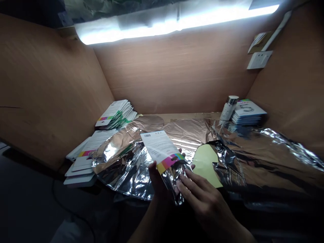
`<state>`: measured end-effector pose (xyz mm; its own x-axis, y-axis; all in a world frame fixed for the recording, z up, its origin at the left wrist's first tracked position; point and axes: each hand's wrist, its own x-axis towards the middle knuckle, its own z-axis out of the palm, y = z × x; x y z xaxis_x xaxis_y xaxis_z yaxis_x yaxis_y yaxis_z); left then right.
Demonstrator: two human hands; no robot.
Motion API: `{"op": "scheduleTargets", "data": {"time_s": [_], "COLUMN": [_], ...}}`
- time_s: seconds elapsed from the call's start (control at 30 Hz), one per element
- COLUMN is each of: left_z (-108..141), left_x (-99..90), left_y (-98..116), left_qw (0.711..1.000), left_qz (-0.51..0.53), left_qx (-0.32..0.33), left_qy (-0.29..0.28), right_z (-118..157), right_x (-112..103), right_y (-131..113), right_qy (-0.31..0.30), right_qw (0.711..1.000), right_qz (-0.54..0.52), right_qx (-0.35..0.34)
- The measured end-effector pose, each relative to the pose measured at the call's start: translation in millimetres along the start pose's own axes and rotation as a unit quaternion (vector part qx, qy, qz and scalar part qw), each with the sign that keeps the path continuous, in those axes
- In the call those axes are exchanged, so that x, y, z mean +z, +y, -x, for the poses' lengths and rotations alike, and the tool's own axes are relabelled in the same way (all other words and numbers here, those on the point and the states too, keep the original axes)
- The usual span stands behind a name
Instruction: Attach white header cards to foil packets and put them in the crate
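A white printed card with a rainbow-coloured band and a hang hole is held tilted over the table. Crumpled silver foil shows at its near end; whether it lies inside a clear sleeve I cannot tell. My left hand is closed around the card and foil from below, thumb on the left edge, its other fingers mostly hidden behind. My right hand presses its fingers onto the foil from the right. Just beyond it lies a pale yellow cut-out sheet.
Large shiny foil sheets spread over the table. Stacks of printed cards stand at the left, with more white cards nearer. A bottle and a card stack stand back right. Wooden panels enclose the table; a lamp hangs above.
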<state>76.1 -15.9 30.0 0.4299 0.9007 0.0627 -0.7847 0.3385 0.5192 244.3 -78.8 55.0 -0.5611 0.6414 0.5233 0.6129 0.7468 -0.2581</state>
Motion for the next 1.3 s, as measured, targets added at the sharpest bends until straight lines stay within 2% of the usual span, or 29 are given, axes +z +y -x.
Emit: {"op": "scheduleTargets", "data": {"time_s": [0.13, 0.27, 0.33, 0.43, 0.5, 0.57, 0.6, 0.63, 0.67, 0.7, 0.73, 0.77, 0.8, 0.83, 0.9, 1.03, 1.07, 1.2, 1.3], "left_z": [1, -4, -8, -7, -3, -1, -2, -7, -14, -24, -36, -49, -62, -73, -88, -88, -85, -79, -83], "left_x": [0.9, 1.9, 3.1, 4.0, 1.7, -3.4, -6.5, -9.5, -12.3, -15.0, -17.6, -20.4, -23.4, -26.6, -33.3, -43.6, -45.0, -44.9, -41.5], "left_y": [-14, -13, -17, -26, -21, -2, 12, 26, 39, 50, 56, 59, 58, 53, 38, 13, 11, 9, 10], "left_qw": [0.997, 0.993, 0.994, 0.996, 1.000, 0.984, 0.950, 0.891, 0.811, 0.728, 0.657, 0.595, 0.551, 0.522, 0.486, 0.398, 0.386, 0.377, 0.381], "left_qz": [0.073, 0.110, 0.104, 0.071, 0.003, -0.149, -0.260, -0.383, -0.509, -0.626, -0.721, -0.793, -0.832, -0.852, -0.870, -0.915, -0.921, -0.926, -0.923], "left_qx": [-0.014, -0.017, -0.021, -0.011, -0.005, 0.053, 0.103, 0.156, 0.195, 0.195, 0.153, 0.084, 0.021, -0.032, -0.078, -0.045, -0.031, 0.007, 0.020], "left_qy": [-0.029, -0.029, -0.040, -0.052, -0.019, 0.078, 0.137, 0.185, 0.211, 0.200, 0.157, 0.102, 0.061, 0.037, 0.035, 0.052, 0.052, 0.023, -0.045], "right_z": [-2, 1, -9, -33, -41, -38, -33, -28, -24, -21, -19, -18, -17, -16, -9, 25, 35, 58, 55], "right_x": [23, 38, 33, 14, 6, 13, 21, 32, 43, 55, 65, 73, 79, 83, 87, 89, 88, 69, 51], "right_y": [0, -11, -15, -12, -6, -1, 1, 1, 1, 0, -2, -4, -7, -9, -11, -8, -5, 17, 36], "right_qy": [-0.010, -0.011, -0.039, -0.132, -0.162, -0.164, -0.165, -0.165, -0.161, -0.155, -0.147, -0.139, -0.134, -0.131, -0.123, -0.105, -0.098, -0.044, -0.070], "right_qw": [0.998, 0.997, 0.996, 0.982, 0.975, 0.972, 0.970, 0.968, 0.968, 0.968, 0.969, 0.971, 0.972, 0.972, 0.974, 0.988, 0.991, 0.998, 0.997], "right_qz": [0.055, 0.060, 0.049, 0.031, 0.012, 0.005, 0.010, 0.017, 0.026, 0.034, 0.039, 0.042, 0.045, 0.049, 0.058, 0.056, 0.052, -0.001, -0.002], "right_qx": [0.042, 0.035, 0.059, 0.133, 0.149, 0.167, 0.177, 0.186, 0.192, 0.194, 0.193, 0.190, 0.188, 0.188, 0.184, 0.100, 0.071, -0.042, -0.029]}}
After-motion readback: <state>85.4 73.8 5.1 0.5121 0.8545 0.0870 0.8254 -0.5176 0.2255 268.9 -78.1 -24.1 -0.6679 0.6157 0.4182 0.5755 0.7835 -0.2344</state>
